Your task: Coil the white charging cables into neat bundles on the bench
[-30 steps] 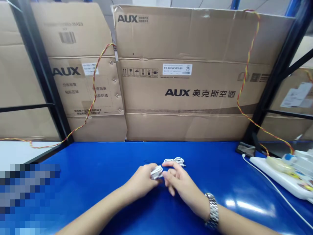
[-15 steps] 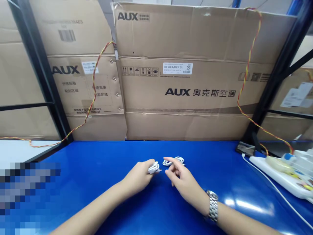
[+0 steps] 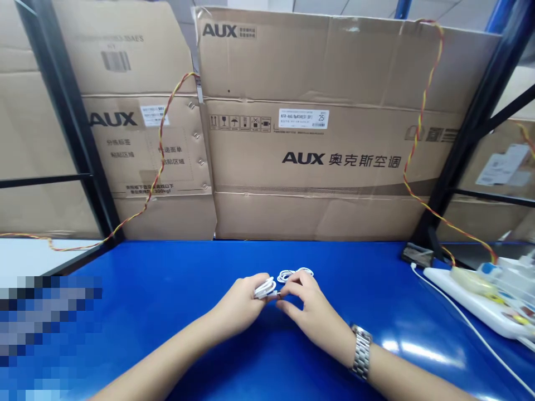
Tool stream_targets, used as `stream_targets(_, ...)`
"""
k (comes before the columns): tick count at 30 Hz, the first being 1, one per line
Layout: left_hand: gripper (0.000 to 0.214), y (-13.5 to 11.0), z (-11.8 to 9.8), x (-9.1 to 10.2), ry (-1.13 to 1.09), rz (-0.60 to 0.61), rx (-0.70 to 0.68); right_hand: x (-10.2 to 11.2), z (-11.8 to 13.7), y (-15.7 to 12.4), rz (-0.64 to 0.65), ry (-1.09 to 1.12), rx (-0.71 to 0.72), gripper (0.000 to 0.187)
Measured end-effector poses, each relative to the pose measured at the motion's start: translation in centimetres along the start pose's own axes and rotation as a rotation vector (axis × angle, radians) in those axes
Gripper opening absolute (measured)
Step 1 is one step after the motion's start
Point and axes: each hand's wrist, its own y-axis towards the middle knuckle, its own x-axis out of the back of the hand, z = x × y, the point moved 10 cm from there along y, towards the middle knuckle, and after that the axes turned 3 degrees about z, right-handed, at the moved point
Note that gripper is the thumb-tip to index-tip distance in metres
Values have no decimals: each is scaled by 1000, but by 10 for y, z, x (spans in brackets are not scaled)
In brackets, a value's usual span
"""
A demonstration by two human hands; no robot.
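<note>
My left hand (image 3: 244, 301) is closed around a coiled white charging cable (image 3: 264, 287), whose loops stick out past the thumb. The cable's small plug points to the right. At that plug, the thumb and index finger of my right hand (image 3: 308, 301) come together in a pinch; the tip between them is mostly hidden. Just behind the right fingers, a second coiled white cable (image 3: 288, 275) lies on the blue tabletop (image 3: 175, 273), partly covered by that hand. A metal watch (image 3: 361, 352) is on my right wrist.
At the right stands a white power strip (image 3: 463, 298) with plugs in it, and a white cord (image 3: 463, 318) runs along its front. A dark device (image 3: 417, 255) lies behind it. Cardboard (image 3: 317, 217) walls the back, and a twisted red-yellow wire (image 3: 155, 181) hangs in front.
My right hand has moved left, and its spread fingers have closed in a pinch at the plug of the cable in my left hand. The second cable has stayed on the table.
</note>
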Motion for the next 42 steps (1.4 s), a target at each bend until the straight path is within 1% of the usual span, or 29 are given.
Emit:
stream_targets(3, 16, 3, 4, 2, -30, -22, 19, -2, 1, 0, 27, 62, -6, 8)
stream_targets(5, 17, 5, 9, 3, -96, -37, 47, -7, -6, 0, 66, 157, -74, 11)
stream_targets(8, 21, 6, 16, 2, -185, -39, 95, -21, -23, 0, 143, 374, -224, 16)
stream_targets(11, 23, 7, 25, 2, -242, -47, 149, -27, -30, 0, 164, 502, -283, 18)
stream_targets(15, 29, 7, 39, 12, -339, -96, 245, -24, -37, 2, 123, 505, -297, 20)
stream_targets(18, 35, 5, 47, 17, -434, -116, 310, -14, -43, 4, 30, 499, -287, 22)
stream_targets(19, 37, 4, 48, 16, -466, -109, 332, -10, -43, 5, -9, 500, -273, 23)
stream_targets(21, 41, 1, 51, 6, -550, -57, 390, -1, -41, 5, -75, 518, -236, 25)
stream_targets(24, 45, -5, 46, -21, -682, 101, 441, 8, -31, 3, -135, 560, -174, 24)
stream_targets(27, 42, -11, 26, -44, -757, 261, 380, 6, -17, -1, -116, 593, -123, 21)
stream_targets(30, 41, -17, 7, -57, -841, 347, 317, -1, -6, -5, -63, 564, -89, 18)
stream_targets(33, 40, -20, 0, -61, -921, 348, 310, -5, 2, -8, -44, 468, -51, 15)
stream_targets(36, 41, -20, 3, -61, -970, 325, 329, -3, 5, -10, -64, 374, -33, 13)
stream_targets(38, 42, -18, 5, -60, -995, 304, 333, -4, 4, -11, -63, 338, -53, 13)
stream_targets(40, 42, -16, 7, -57, -1009, 264, 323, -8, 1, -11, -37, 357, -86, 14)
stream_targets(42, 40, -13, 9, -54, -1006, 212, 303, -14, -4, -9, -5, 429, -126, 14)
